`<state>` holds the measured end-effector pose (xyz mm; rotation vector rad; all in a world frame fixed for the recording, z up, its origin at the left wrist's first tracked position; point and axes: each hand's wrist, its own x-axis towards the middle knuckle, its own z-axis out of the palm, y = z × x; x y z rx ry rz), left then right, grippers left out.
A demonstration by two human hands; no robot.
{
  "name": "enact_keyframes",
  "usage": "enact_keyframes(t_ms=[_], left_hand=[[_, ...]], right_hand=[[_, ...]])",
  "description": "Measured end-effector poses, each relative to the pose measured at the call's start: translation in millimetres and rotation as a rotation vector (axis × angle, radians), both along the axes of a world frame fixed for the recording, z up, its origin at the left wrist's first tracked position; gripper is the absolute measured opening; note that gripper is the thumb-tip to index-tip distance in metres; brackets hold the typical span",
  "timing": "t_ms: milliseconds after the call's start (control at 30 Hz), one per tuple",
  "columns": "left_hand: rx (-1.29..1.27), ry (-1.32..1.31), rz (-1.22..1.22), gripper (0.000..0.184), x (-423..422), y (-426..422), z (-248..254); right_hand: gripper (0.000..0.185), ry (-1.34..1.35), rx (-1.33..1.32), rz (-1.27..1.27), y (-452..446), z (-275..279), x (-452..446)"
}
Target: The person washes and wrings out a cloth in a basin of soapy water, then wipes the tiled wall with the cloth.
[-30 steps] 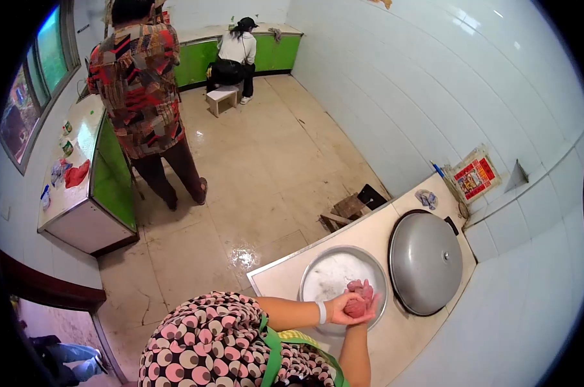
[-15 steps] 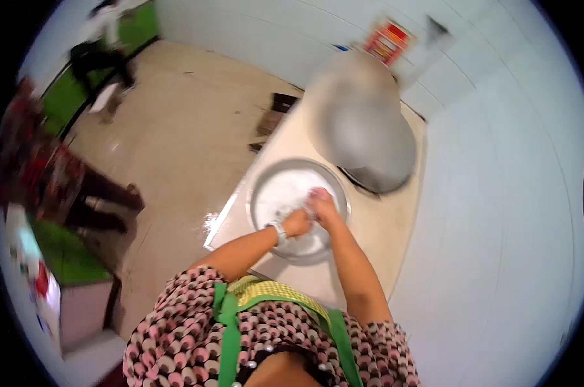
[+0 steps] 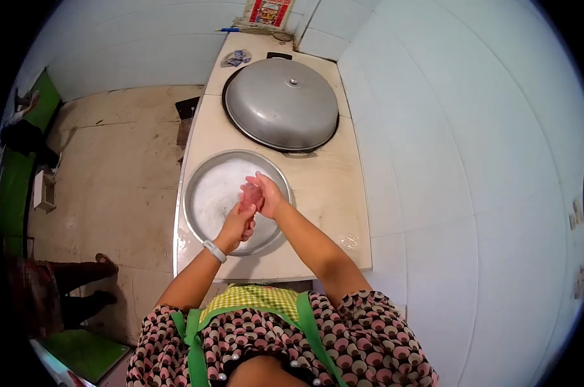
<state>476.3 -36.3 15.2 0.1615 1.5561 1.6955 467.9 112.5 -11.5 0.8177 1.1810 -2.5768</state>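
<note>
A wide metal basin (image 3: 191, 214) with whitish, foamy contents stands on the counter (image 3: 324, 213). Over its right part my two hands are close together around a reddish, wet-looking lump (image 3: 251, 195). My left hand (image 3: 236, 226), with a pale band at its wrist, comes from the lower left, its fingers wrapped round the lower part of the lump. From the right reaches my right hand (image 3: 268, 194), its fingers curved round the upper side of the lump. What exactly the lump is, I cannot make out.
A large lidded wok (image 3: 282, 103) stands behind the basin. Beyond it lie a crumpled cloth (image 3: 236, 58) and a blue pen-like item (image 3: 227, 29). A tiled wall rises at the right. On the left are a stool (image 3: 45, 191) and two people, partly visible (image 3: 40, 297).
The view has swung right and down, so the basin and wok appear further left and the people sit at the left edge. My hands remain together over the basin, with the lump between them.
</note>
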Motion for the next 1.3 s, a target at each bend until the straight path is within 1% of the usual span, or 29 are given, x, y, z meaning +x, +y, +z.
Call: enact_keyframes(t_ms=[33, 67, 100, 133, 200, 233, 267, 300, 367, 400, 433, 467, 500, 533, 600, 633, 667, 733, 800, 867, 900, 933, 967, 1000, 1067, 1133, 1167, 1200, 1300], left_hand=[[0.169, -0.343, -0.001, 0.028, -1.8, 0.0, 8.8], [0.337, -0.686, 0.003, 0.028, -3.2, -1.3, 12.0], [0.51, -0.853, -0.066, 0.031, -7.1, -2.1, 6.4], [0.514, -0.842, -0.062, 0.031, -8.0, -1.5, 6.5], [0.915, -1.247, -0.013, 0.03, -5.5, -1.6, 5.9], [1.198, -1.168, -0.21, 0.032, -8.6, -3.2, -20.0], [1.203, -1.151, -0.202, 0.032, -13.0, -2.8, -20.8], [1.076, -1.105, -0.004, 0.027, -13.3, 0.4, -18.8], [0.807, -0.895, 0.358, 0.019, -15.5, -2.3, -30.1], [0.605, -0.68, 0.447, 0.016, -19.2, 5.5, -40.4], [0.581, -0.542, 0.513, 0.018, -6.3, -0.1, -1.9], [0.592, -0.333, 0.43, 0.015, -8.9, 4.1, -31.6], [0.646, -0.64, 0.26, 0.014, -11.5, -8.0, -2.3], [0.53, -0.603, 0.274, 0.015, -9.1, -5.1, 11.3], [0.365, -0.441, 0.165, 0.014, -12.9, -5.3, 13.5], [0.302, -0.396, 0.154, 0.014, -13.6, -4.2, 10.6], [0.247, -0.342, 0.169, 0.014, -17.0, -7.0, 8.9], [0.173, -0.191, 0.099, 0.017, -18.4, -6.8, -6.1], [-0.037, -0.04, 0.073, 0.026, -20.8, -9.9, -8.2], [-0.22, 0.206, 0.126, 0.029, -10.1, -27.2, 24.2], [-0.331, 0.399, 0.112, 0.03, -12.6, -29.9, 18.7], [-0.333, 0.404, 0.137, 0.03, -14.8, -27.4, 4.6], [-0.389, 0.602, 0.165, 0.027, -17.9, -22.9, -15.4], [-0.451, 0.801, 0.19, 0.026, -19.0, -27.4, -17.4], [-0.445, 0.783, 0.166, 0.027, -18.4, -31.5, -26.7], [-0.443, 0.761, 0.169, 0.038, -20.0, -30.6, -45.6], [-0.508, 0.726, 0.088, 0.041, -14.8, -39.0, -31.1], [-0.515, 0.742, 0.101, 0.041, -11.7, -45.3, -21.6], [-0.579, 0.763, 0.002, 0.04, -4.9, -53.4, -10.6]], right_hand=[[0.049, 0.11, -0.158, -0.045, 1.6, 3.2, 2.9], [0.049, 0.108, -0.157, -0.049, 2.1, 1.0, 4.3], [0.05, 0.173, -0.254, -0.052, 0.6, -0.3, 0.9], [0.051, 0.24, -0.354, -0.049, -2.9, -1.3, -4.0], [0.052, 0.3, -0.451, 0.02, -10.7, 10.6, -4.2], [0.048, 0.342, -0.389, 0.025, -17.0, 20.6, -2.1], [0.044, 0.386, -0.328, 0.033, -21.3, 28.4, -3.1], [0.042, 0.413, -0.19, 0.08, -22.9, 26.5, -5.6], [0.041, 0.445, 0.23, 0.147, -6.9, -75.7, -37.6], [0.038, 0.462, 0.575, 0.226, -13.6, -53.7, -45.7], [0.036, 0.311, 0.413, 0.154, -30.1, -3.0, -37.6], [0.036, 0.312, 0.309, 0.147, -48.0, 52.4, -27.7], [0.037, 0.351, 0.318, 0.23, -38.0, 48.3, -29.9], [0.038, 0.277, 0.345, 0.225, -40.3, 60.6, -24.4], [0.037, 0.322, 0.29, 0.199, -30.5, 37.7, -28.0], [0.036, 0.256, 0.347, 0.161, -37.6, 44.4, -24.6], [0.035, 0.326, 0.345, 0.195, -41.4, 40.9, -31.7], [0.029, 0.243, 0.356, 0.147, -42.4, 27.2, -35.0], [0.023, 0.251, 0.428, 0.187, -49.2, 20.2, -39.3], [0.02, 0.219, 0.421, 0.197, -56.7, 16.4, -42.7], [0.019, 0.202, 0.418, 0.183, -59.4, 5.5, -47.5], [0.018, 0.176, 0.423, 0.165, -61.0, -2.8, -50.6], [0.018, 0.187, 0.424, 0.185, -62.7, -6.0, -50.9], [0.018, 0.172, 0.403, 0.164, -68.0, -8.1, -51.6], [0.018, 0.17, 0.378, 0.159, -69.5, -17.8, -54.2], [0.018, 0.033, 0.347, 0.098, -69.0, -33.7, -59.9], [0.021, 0.008, 0.33, 0.11, -69.8, -36.5, -59.0], [0.021, 0.029, 0.327, 0.117, -73.8, -38.4, -60.7], [0.009, -0.059, 0.292, 0.047, -79.5, -47.2, -59.1]])
